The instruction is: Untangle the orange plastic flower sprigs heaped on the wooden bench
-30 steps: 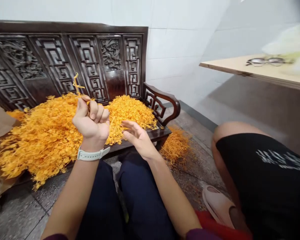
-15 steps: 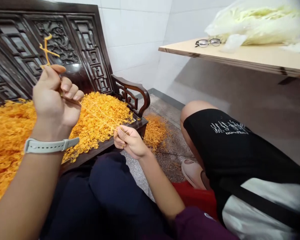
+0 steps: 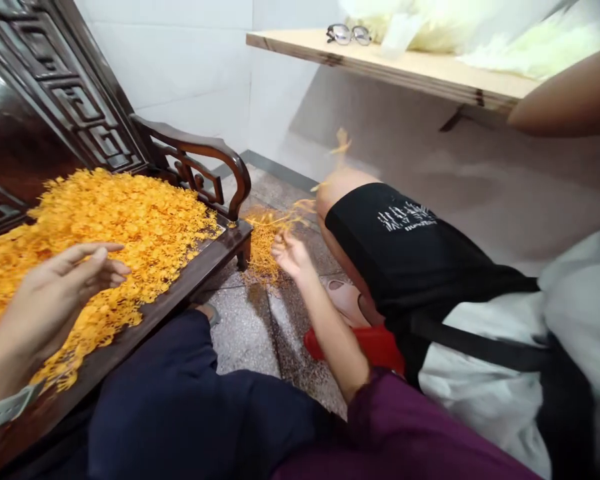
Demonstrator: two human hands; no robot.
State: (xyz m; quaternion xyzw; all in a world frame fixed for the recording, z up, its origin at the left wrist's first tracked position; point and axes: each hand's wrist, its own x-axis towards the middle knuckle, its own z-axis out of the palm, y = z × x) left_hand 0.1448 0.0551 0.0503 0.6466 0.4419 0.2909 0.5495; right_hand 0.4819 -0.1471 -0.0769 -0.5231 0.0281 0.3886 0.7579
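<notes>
My left hand (image 3: 75, 287) hovers over the near side of an orange heap (image 3: 125, 207) of small curly pieces on the dark wooden bench. Its fingers are loosely spread and hold nothing. Further right, my right hand (image 3: 290, 253) is above the floor past the bench end, fingers pinched at a bunch of thin orange branching strands (image 3: 295, 215). Those strands are smeared by motion and trail up and to the right, toward another person's knee. Behind my right hand lies a smaller orange pile (image 3: 263, 250) of thin stems on the floor.
The bench's curved armrest (image 3: 220, 150) stands at its right end. A wooden shelf (image 3: 430, 70) above carries eyeglasses (image 3: 349, 35) and bags of pale material. To my right sits another person in black shorts (image 3: 410, 227), near a red object (image 3: 375, 347).
My left hand has let go of the orange strand and dropped toward the heap. My right hand has swung right, toward the floor pile, with strands at its fingers. The view has turned right.
</notes>
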